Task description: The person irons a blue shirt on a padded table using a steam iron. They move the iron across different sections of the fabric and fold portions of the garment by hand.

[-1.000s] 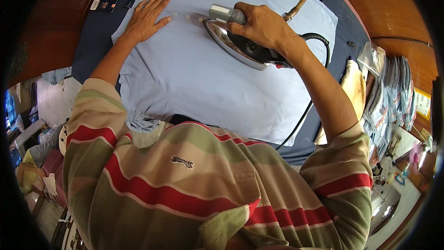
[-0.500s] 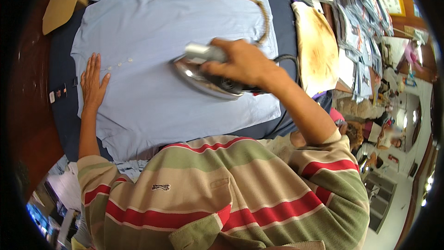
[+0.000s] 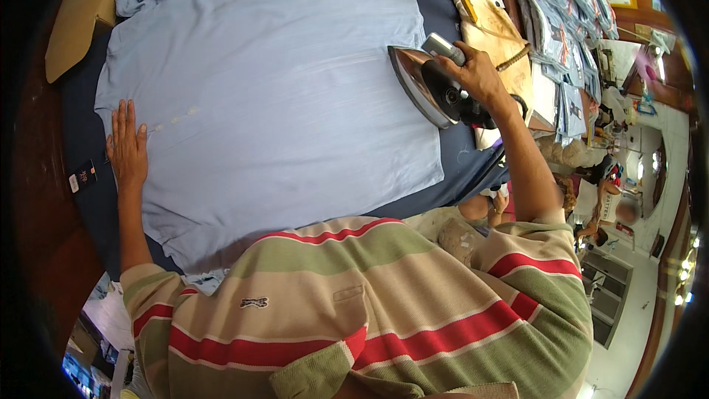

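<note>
A light blue shirt (image 3: 295, 118) lies spread over a dark blue cloth (image 3: 461, 159), with several small pale buttons (image 3: 174, 119) at its left part. My left hand (image 3: 129, 144) rests flat on the shirt's left edge, fingers stretched out. At the shirt's right edge, my right hand (image 3: 478, 74) grips a steam iron (image 3: 428, 89) by its handle. The iron is tilted, part of its shiny soleplate showing, its tip toward the far left. Whether it touches the cloth I cannot tell. Beside my left hand is a dark tag (image 3: 83, 176).
To the right lies a cream pad with brown scorch marks (image 3: 484, 33), a hose (image 3: 515, 58) across it. Beyond it are stacks of bagged folded garments (image 3: 550, 37). A cardboard piece (image 3: 81, 18) stands at the far left. Other people are at the far right.
My right hand has carried the iron from the shirt's middle to its right edge and tilted it. The hose has swung right, off the shirt. My left hand stays flat at the left edge.
</note>
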